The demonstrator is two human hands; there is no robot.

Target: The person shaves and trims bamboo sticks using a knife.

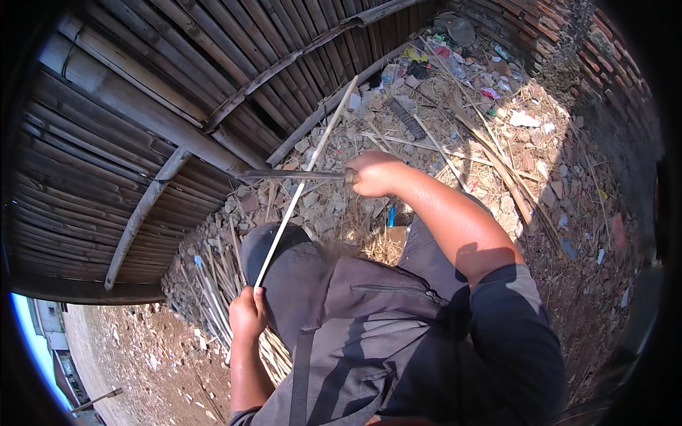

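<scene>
My left hand (248, 314) is closed round the lower end of a long pale bamboo strip (285, 220), which slants up and away over my left knee. My right hand (374, 174) grips the handle of a long-bladed knife (298, 175). The blade points left and crosses the strip partway up, seeming to touch it. Beside my left leg lies a bundle of similar pale strips (272, 353), partly hidden by my left forearm and leg.
A bamboo-slat wall (163, 121) rises on the left and ahead. Rubble and litter (455, 85) cover the ground in front, with loose bamboo poles (497, 170) at the right. A brick wall (611, 64) stands at the far right.
</scene>
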